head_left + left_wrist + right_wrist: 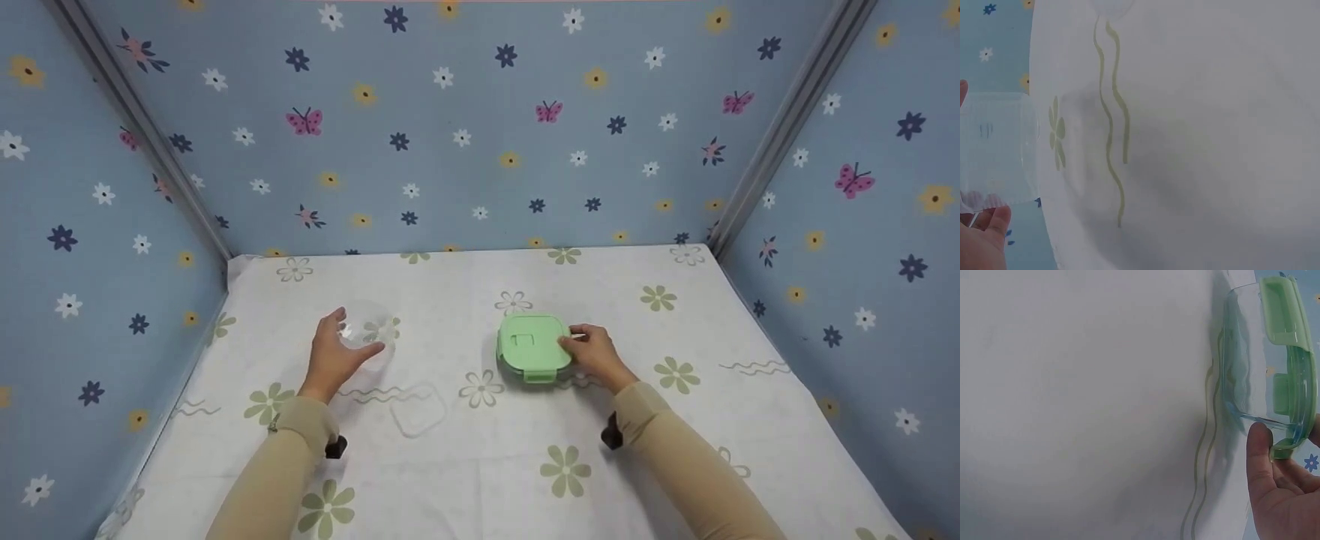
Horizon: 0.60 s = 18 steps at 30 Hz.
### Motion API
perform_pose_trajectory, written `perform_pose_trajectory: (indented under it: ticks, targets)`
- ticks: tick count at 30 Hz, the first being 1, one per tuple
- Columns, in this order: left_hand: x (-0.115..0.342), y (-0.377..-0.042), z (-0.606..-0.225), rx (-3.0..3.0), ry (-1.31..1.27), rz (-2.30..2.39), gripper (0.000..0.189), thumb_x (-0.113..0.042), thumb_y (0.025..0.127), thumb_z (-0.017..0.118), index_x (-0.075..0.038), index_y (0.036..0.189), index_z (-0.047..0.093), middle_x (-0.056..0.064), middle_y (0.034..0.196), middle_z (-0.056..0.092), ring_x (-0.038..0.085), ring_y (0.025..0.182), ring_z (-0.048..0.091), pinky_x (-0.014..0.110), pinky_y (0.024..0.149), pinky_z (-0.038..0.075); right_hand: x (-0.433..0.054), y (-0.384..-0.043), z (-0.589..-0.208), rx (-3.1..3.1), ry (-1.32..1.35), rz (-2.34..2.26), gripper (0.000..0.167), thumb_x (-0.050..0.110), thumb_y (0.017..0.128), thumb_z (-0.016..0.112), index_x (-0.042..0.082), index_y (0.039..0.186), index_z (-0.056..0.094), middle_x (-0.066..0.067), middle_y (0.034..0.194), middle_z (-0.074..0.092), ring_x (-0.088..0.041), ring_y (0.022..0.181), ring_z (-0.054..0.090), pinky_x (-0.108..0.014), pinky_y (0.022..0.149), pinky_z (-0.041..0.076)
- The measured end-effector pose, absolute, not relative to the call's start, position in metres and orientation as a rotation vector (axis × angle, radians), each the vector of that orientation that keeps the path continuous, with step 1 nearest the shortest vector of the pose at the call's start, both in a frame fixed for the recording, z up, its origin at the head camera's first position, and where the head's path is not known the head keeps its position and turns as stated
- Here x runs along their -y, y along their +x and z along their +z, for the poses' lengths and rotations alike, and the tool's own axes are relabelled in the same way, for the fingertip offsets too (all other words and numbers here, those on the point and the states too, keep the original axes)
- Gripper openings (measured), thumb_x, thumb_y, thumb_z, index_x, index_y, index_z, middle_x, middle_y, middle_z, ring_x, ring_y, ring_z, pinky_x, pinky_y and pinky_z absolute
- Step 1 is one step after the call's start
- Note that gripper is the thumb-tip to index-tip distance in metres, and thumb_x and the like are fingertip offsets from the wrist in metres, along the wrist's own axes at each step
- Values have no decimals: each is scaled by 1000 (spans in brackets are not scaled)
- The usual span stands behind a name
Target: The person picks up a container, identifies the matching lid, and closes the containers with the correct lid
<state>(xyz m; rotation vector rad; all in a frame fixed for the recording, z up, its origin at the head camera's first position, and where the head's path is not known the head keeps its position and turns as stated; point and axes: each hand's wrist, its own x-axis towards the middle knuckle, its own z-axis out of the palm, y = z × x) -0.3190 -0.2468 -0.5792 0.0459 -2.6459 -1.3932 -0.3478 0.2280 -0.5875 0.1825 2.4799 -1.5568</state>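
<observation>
On the left, my left hand (335,358) grips a clear plastic container (367,330), thumb on the near side and fingers on the far side. The left wrist view shows the container's see-through walls (999,146) between the digits. To the right, my right hand (598,354) holds the right edge of a squarish glass food box (534,346) with a light green clip lid. Its clear glass body (1244,354) and green lid clips (1280,312) show in the right wrist view, digits at one corner. Whether either container touches the table cannot be told.
A faint, clear, rounded-square piece, perhaps a lid (418,409), lies between the arms, nearer the front. White cloth with green flowers covers the table (450,465). Blue patterned walls (480,172) stand at the back and both sides.
</observation>
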Motion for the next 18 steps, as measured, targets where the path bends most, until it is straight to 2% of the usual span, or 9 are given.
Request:
perform_pose_trajectory:
  ticks: [7, 18]
  targets:
    - [222, -313, -569, 2637, -81, -1432, 101, -21, 90, 91, 4, 166, 30, 27, 167, 38, 45, 155, 39, 59, 130, 34, -229, -347, -588, -2468, 180, -1577, 56, 22, 110, 64, -8, 155, 50, -28, 146, 62, -29, 124, 67, -30, 95, 60]
    - [194, -304, -557, 2701, -160, -1422, 104, -33, 87, 94, -5, 167, 34, 18, 171, 39, 39, 159, 40, 56, 131, 33, -230, -349, -589, -2470, 192, -1554, 56, 24, 110, 63, -8, 154, 51, -27, 144, 63, -28, 123, 67, -33, 97, 60]
